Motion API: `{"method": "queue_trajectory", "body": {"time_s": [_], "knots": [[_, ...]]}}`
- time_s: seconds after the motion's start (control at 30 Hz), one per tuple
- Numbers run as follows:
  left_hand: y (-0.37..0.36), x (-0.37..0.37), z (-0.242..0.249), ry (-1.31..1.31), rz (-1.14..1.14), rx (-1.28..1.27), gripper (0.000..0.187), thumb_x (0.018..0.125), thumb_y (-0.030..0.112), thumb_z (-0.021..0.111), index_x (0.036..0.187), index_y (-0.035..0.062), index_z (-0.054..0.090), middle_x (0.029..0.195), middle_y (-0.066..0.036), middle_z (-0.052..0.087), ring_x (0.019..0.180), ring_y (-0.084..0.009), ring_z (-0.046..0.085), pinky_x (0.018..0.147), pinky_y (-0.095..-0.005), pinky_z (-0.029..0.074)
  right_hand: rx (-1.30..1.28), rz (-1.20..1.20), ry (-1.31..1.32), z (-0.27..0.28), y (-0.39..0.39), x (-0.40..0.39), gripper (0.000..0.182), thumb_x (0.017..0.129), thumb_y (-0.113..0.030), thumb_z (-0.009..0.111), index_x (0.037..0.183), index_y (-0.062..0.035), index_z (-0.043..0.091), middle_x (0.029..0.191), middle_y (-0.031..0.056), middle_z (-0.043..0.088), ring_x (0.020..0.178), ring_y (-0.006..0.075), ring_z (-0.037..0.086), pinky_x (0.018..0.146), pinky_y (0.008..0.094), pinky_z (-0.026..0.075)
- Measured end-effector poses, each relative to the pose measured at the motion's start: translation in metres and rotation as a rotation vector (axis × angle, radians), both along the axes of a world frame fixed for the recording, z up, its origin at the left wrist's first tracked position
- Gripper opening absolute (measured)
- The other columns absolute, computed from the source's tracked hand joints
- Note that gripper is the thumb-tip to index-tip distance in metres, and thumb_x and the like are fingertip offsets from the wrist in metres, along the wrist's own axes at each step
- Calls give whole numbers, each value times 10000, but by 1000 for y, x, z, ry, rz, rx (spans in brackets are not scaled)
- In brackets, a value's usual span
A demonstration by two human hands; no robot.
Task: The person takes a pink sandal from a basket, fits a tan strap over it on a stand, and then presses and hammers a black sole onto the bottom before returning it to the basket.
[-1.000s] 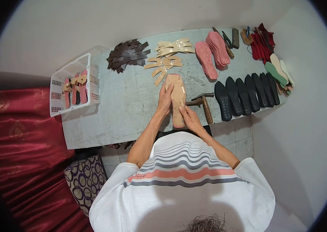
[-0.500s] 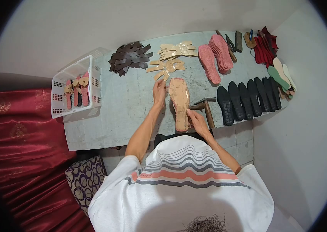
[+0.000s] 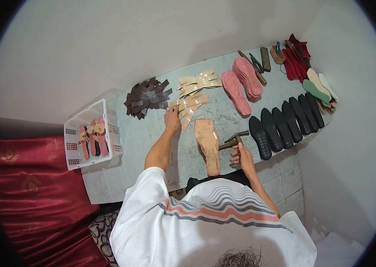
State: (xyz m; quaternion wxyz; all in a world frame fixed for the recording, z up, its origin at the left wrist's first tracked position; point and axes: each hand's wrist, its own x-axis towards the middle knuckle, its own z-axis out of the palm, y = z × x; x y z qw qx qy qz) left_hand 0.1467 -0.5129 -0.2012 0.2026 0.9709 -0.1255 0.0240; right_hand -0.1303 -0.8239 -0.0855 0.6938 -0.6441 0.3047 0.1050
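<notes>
My left hand (image 3: 172,119) reaches to the left end of the tan straps (image 3: 192,103), its fingers stretched out and fingertips at the strap edge. A tan insole (image 3: 207,143), pinkish along its edges, lies upright in view on the table between my hands. My right hand (image 3: 243,159) is closed around the handle of a hammer (image 3: 240,134), whose metal head points left. Another wooden handle (image 3: 228,144) shows between the insole and the hammer; its far end is hidden.
Dark brown straps (image 3: 148,97) and cream straps (image 3: 199,82) lie at the back. Pink insoles (image 3: 236,92) are stacked right of them. Several black soles (image 3: 277,129) line the right side. A white basket (image 3: 92,135) with sandals stands left. Tools (image 3: 257,66) and red pieces (image 3: 294,64) lie far right.
My right hand has left the insole and closed on the hammer handle. My left hand has moved left along the straps. The insole now lies on its own, and the view has tilted.
</notes>
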Motion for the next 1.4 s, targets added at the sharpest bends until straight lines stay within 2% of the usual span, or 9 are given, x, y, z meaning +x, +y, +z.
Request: {"method": "queue_trajectory", "body": {"time_s": [0.47,0.57,0.63,0.77,0.97,1.2,1.27,1.33,1.4], "knots": [[26,-51,-2,311,307,-196,346,774,159,709,1064,-29,727,1065,-204,727,981,-348,685,831,-453,559,-24,99,-48,-1,6,23,582,1108,-533,443,1219,-20,695,919,49,672,741,124,675,647,256,536],[46,-41,1,540,456,-642,305,799,157,748,1055,-8,739,1012,-131,755,980,-236,716,817,-396,568,22,32,-50,2,2,33,564,1110,-512,457,1218,-12,694,906,47,669,737,118,672,640,247,531],[56,-28,26,594,556,-1315,280,855,167,775,1085,13,736,1058,-91,743,1092,-167,691,910,-342,560,54,-19,-106,9,-2,46,542,1114,-485,467,1220,-3,692,919,45,667,728,113,666,635,234,523],[48,-17,130,395,283,-1927,280,984,64,670,1248,-22,639,1266,-163,672,1279,-272,607,1136,-426,506,14,-32,-249,40,2,86,510,1117,-450,474,1205,5,687,959,51,667,723,115,661,642,236,533],[-16,-58,278,270,-93,-2306,269,1003,-18,594,1271,6,583,1285,-210,658,1248,-324,651,1160,-467,524,167,65,-401,92,27,130,494,1110,-433,484,1222,8,677,1022,84,684,824,141,685,743,276,560],[-117,-159,232,1047,-293,-2799,294,1043,-10,512,1329,22,574,1282,-136,672,1196,-282,686,1038,-399,598,630,350,-728,139,75,141,778,1034,-663,473,1444,-10,576,1397,167,643,1333,233,577,1174,430,404],[-133,-189,208,1080,-310,-2726,321,1045,14,525,1364,37,550,1286,-124,671,1186,-291,690,1032,-410,596,679,362,-856,150,72,129,649,1025,-539,603,1396,-5,606,1315,144,679,1203,203,653,1068,397,511],[-132,-197,209,1092,-324,-2661,354,1046,38,537,1400,52,526,1290,-113,670,1176,-300,693,1026,-421,595,434,310,-615,147,52,119,471,992,-321,720,1330,-5,630,1226,103,697,1052,162,698,886,328,590],[-115,-203,230,1076,-170,-2076,480,1038,82,576,1499,71,446,1398,-127,616,1183,-311,688,1033,-449,584,330,399,-489,145,33,127,345,947,-145,761,1246,-7,655,1111,72,706,942,115,698,727,269,588]]}}
